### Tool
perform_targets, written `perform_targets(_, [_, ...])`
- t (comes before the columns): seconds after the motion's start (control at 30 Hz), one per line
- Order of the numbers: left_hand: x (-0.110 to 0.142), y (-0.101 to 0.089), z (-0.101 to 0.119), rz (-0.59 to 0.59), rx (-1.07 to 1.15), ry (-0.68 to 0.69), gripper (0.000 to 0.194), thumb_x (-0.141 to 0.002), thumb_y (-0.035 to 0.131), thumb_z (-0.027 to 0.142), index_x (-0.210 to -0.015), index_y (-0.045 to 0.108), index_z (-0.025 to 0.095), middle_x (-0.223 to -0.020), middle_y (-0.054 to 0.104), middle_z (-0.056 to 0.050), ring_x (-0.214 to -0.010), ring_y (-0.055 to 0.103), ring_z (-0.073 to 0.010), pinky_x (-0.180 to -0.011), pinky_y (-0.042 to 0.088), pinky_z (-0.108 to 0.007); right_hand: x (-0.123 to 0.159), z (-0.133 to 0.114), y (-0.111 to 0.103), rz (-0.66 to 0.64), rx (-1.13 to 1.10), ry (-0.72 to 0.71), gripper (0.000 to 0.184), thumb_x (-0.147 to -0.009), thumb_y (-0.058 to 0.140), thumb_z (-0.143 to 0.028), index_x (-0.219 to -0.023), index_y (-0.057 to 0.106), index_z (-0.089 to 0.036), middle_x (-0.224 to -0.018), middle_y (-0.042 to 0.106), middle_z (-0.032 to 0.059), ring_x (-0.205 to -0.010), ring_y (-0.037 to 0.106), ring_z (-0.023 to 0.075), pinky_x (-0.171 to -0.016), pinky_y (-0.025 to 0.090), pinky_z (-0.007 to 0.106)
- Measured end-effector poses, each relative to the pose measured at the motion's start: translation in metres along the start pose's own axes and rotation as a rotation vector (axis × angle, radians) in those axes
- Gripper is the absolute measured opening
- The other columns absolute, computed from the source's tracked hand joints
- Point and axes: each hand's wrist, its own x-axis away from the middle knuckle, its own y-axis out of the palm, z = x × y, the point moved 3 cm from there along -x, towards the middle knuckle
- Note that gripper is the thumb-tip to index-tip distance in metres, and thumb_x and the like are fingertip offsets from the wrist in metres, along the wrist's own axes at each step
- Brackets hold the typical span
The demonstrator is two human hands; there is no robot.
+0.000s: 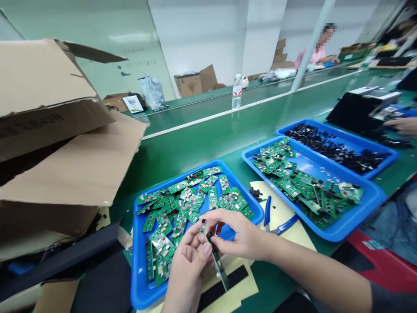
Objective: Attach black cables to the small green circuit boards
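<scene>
The left hand [189, 265] is pinching a tilted, narrow green circuit board [219, 265] while the right hand [240, 234] is gripping a small black part [209, 236] at its upper end, above a blue plastic tray [137, 265].

I log: light bright, even, overhead | glare pale on green wall [130, 38] and conveyor belt [208, 124] | shadows soft | edges bowed, wide-lens distortion | focus acceptable
</scene>
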Motion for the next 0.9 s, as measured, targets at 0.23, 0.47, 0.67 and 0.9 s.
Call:
perform_targets(0.23, [0.004, 0.007, 0.005, -0.054, -0.001, -0.027, 0.056, -0.055, 0.085, 0.029, -0.105, 0.062, 0.021, -0.084, 0.069, -0.005, -0.07, 0.067, -0.0176, -0.062, 0.053, -0.025, -0.003, 0.007, -0.001, -0.053, -0.082, 0.016, 0.04, -0.077, 0.052, -0.016, -0.117, 0.045, -0.016, -0.085, 0.059, 0.003, -0.075, 0.059, 0.0135, -0.073, 0.052, 0.03])
perform_targets(0.47, [0.001, 0.004, 0.009, -0.049, 0.072, -0.036, 0.054, -0.067, 0.077, 0.04, -0.113, 0.058, 0.018, -0.09, 0.07, -0.009, -0.071, 0.066, -0.0165, -0.059, 0.053, -0.024, -0.007, -0.014, -0.044, 0.051, 0.244, 0.091, 0.038, -0.082, 0.049, -0.017, -0.12, 0.049, -0.017, -0.087, 0.06, 0.0038, -0.077, 0.059, 0.0143, -0.076, 0.051, 0.03])
perform_targets(0.67, [0.0, 0.001, 0.01, -0.102, 0.034, -0.097, 0.053, -0.061, 0.081, 0.039, -0.105, 0.063, 0.016, -0.081, 0.07, -0.007, -0.064, 0.066, -0.017, -0.054, 0.054, -0.024, 0.031, -0.006, -0.157, 0.369, 0.859, 0.49, 0.044, -0.085, 0.047, -0.018, -0.129, 0.042, -0.017, -0.089, 0.065, 0.0048, -0.08, 0.064, 0.0181, -0.074, 0.052, 0.031])
perform_targets(0.9, [-0.001, 0.002, 0.003, -0.16, 0.023, -0.138, 0.053, -0.06, 0.081, 0.043, -0.102, 0.064, 0.017, -0.079, 0.069, -0.006, -0.062, 0.066, -0.0162, -0.051, 0.052, -0.023, 0.071, 0.043, -0.234, 0.507, 1.153, 0.765, 0.025, -0.091, 0.053, -0.026, -0.113, 0.054, -0.015, -0.089, 0.064, 0.0037, -0.072, 0.063, 0.0149, -0.068, 0.053, 0.033])
